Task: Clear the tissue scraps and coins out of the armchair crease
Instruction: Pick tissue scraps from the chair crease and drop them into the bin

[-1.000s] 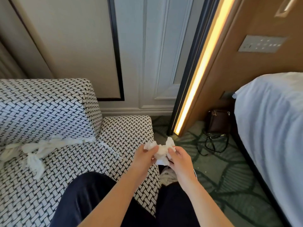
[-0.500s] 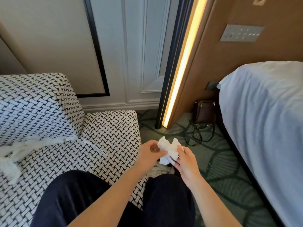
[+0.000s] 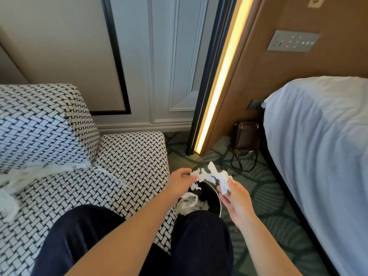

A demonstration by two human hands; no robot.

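Over the black bin [image 3: 216, 204] at the front corner of the armchair [image 3: 135, 156], I've got a torn white tissue wad [image 3: 210, 174] strung between both hands. My left hand [image 3: 180, 181] pinches its left end, fingertips curled tight on the paper; my right hand [image 3: 236, 199] nips the right end between thumb and fingers, a crumpled lump bunched just above them. A ragged tail dangles from the middle, right over the bin's mouth, and there's more white tissue lying inside. Back on the seat, well away from my fingers, long tissue scraps [image 3: 45, 171] trail out of the crease below the backrest, with a thin strip [image 3: 114, 177] lying on the cushion. A brown bag [image 3: 247, 136] sits on the carpet beside the bed [image 3: 318, 146].
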